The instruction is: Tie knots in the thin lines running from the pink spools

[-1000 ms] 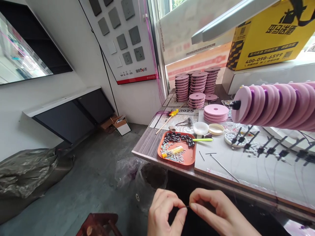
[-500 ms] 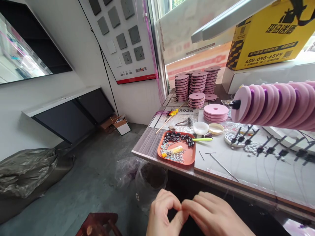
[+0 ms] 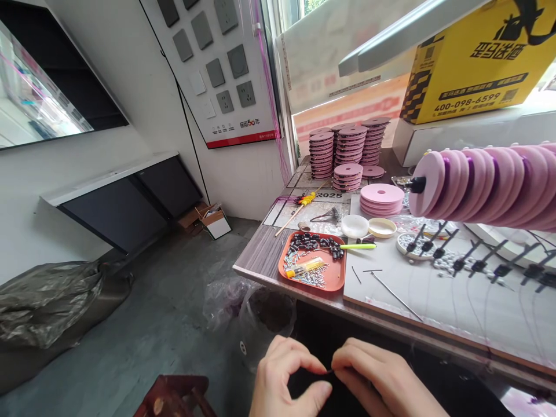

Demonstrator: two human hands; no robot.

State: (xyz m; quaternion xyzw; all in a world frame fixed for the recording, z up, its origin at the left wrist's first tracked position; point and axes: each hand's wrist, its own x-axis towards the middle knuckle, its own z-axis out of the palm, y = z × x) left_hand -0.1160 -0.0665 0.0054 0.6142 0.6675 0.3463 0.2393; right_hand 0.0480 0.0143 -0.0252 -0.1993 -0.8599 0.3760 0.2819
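- Two sets of fingers, left hand (image 3: 284, 376) and right hand (image 3: 382, 379), pinch shut on one tiny dark piece (image 3: 330, 370), too small to identify.
- Light, steady pressure with both hands close together probably serves best.

Your orange oval plastic tray (image 3: 336, 277) at twelve o'clock carries black beads (image 3: 315, 242). The flat round discs (image 3: 381, 198) at one o'clock are pale pink. The yellow cardboard box (image 3: 473, 63) at two o'clock bears black print and checks. The tiny dark piece (image 3: 330, 370) at six o'clock looks black.
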